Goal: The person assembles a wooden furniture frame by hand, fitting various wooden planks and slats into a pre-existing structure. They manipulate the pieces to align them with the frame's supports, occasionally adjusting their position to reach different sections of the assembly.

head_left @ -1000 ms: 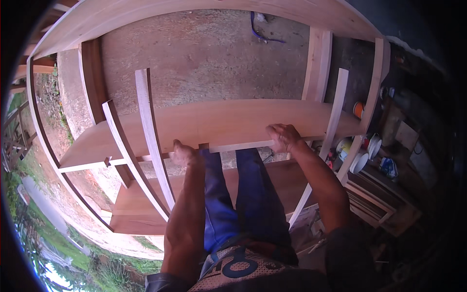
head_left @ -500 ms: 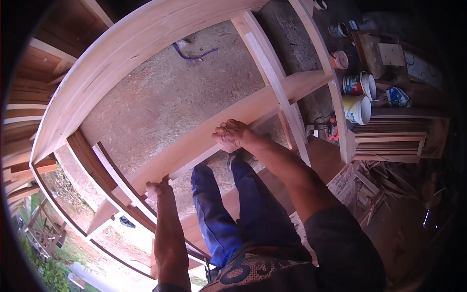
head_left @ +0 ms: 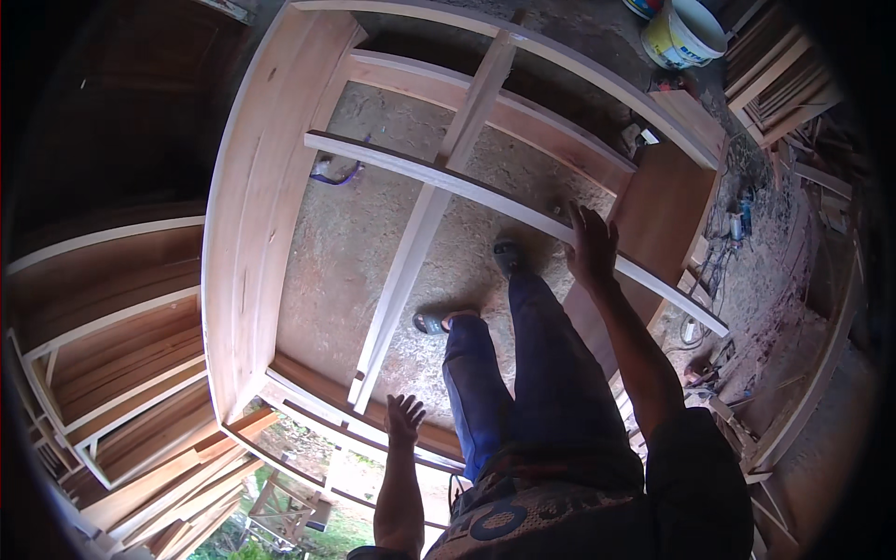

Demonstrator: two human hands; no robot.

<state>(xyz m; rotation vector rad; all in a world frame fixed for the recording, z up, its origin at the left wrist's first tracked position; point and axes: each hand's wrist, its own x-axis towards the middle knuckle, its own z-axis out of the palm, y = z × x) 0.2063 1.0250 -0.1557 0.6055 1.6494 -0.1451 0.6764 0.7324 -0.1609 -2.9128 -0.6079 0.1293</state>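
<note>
My right hand (head_left: pixel 593 246) is over a long narrow board (head_left: pixel 504 198), its fingers stretched out past the board's far edge. Whether the palm presses on the wood cannot be seen. My left hand (head_left: pixel 404 417) hangs open with spread fingers, just right of the near end of a crosspiece (head_left: pixel 408 271). It touches nothing that I can see. That crosspiece runs between the two sides of a large wooden frame (head_left: pixel 245 201), and the long board crosses over it.
My sandalled feet (head_left: pixel 431 323) stand on the rough floor inside the frame. Stacked timber frames (head_left: pixel 121 345) lie at the left. A white and yellow bucket (head_left: pixel 674 42) and wooden panels (head_left: pixel 779 79) stand far right. Cables (head_left: pixel 702 303) trail over the floor at the right.
Both hands have come off the wide board they were gripping. The left hand has opened; the right is now at the long narrow board. My view has turned, and the crosspiece looks narrower.
</note>
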